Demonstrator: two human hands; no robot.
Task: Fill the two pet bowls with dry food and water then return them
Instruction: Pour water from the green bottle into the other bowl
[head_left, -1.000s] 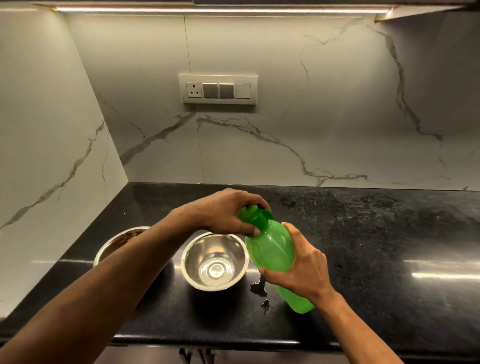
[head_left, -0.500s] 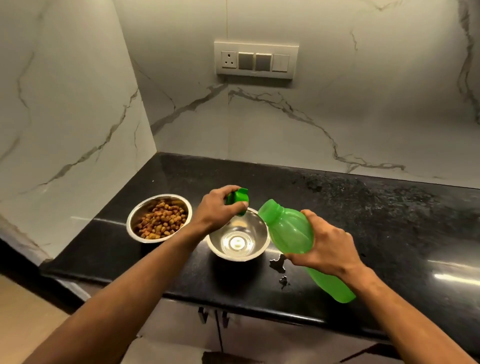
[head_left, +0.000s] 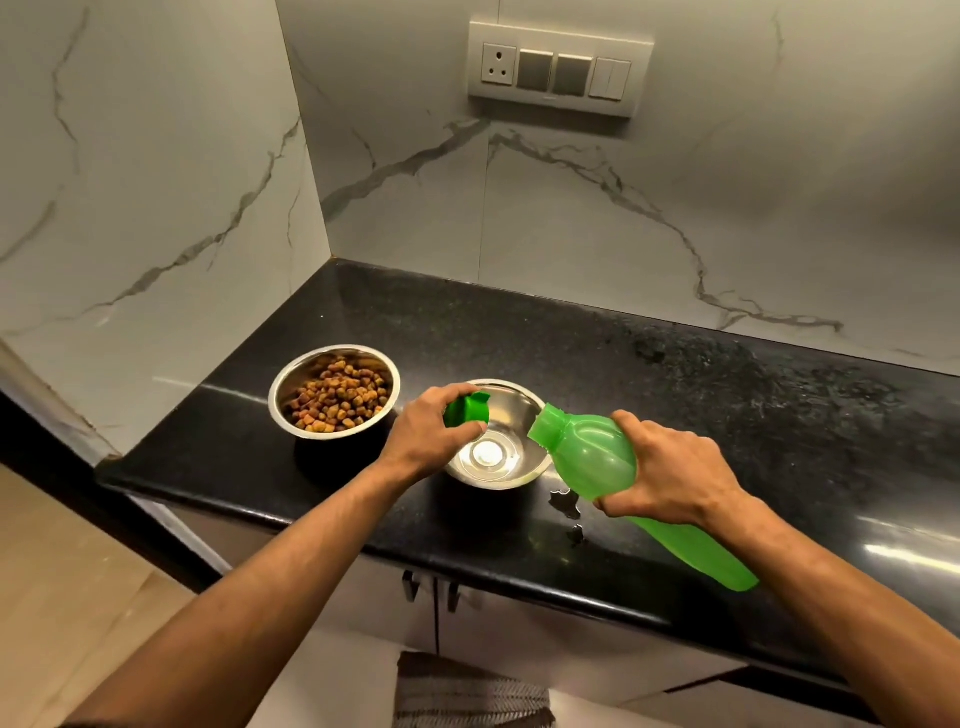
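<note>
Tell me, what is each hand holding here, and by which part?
The left hand pinches the green cap by its sides. The right hand grips the green bottle around its middle, mouth tilted over the empty steel bowl.

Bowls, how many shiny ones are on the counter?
2. The kibble bowl sits toward the left corner; the empty bowl is right beside it, under the green bottle's mouth. None seem hidden.

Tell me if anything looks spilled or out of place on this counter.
Yes: two small puddles sit on the black counter, just right of the steel bowl, under the tilted green bottle. Nothing else stands out.
</note>
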